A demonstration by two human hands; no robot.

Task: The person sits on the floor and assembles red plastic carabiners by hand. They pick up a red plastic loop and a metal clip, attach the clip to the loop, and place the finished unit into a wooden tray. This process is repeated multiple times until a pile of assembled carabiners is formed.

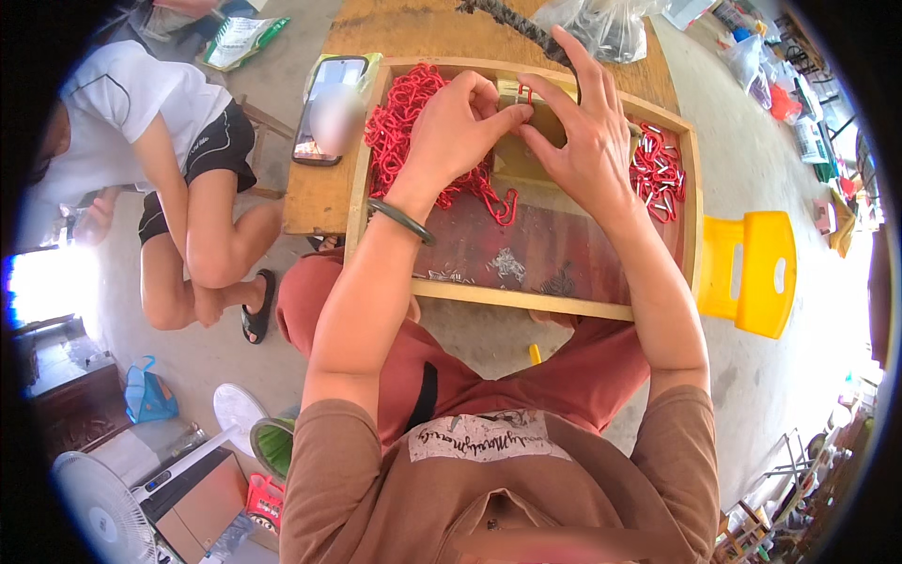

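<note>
Tray (517, 301) with a wooden rim, at a tabletop (404, 33). A small red piece (523, 93) is over the tray's far middle. The left hand (458, 127) has thumb and forefinger close together beside the piece; whether they grip it, I cannot tell. The right hand (587, 141) has thumb and forefinger apart, the forefinger's tip near the piece. Inside the tray, red hooks (404, 122) are heaped at left, red clips (658, 179) at right, metal bits (507, 266) near the front edge. A phone (324, 75) lies left of the tray.

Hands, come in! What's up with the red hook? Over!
Left hand and right hand both at red carabiner. Exact hold unclear. Dark rod close by right hand.
</note>
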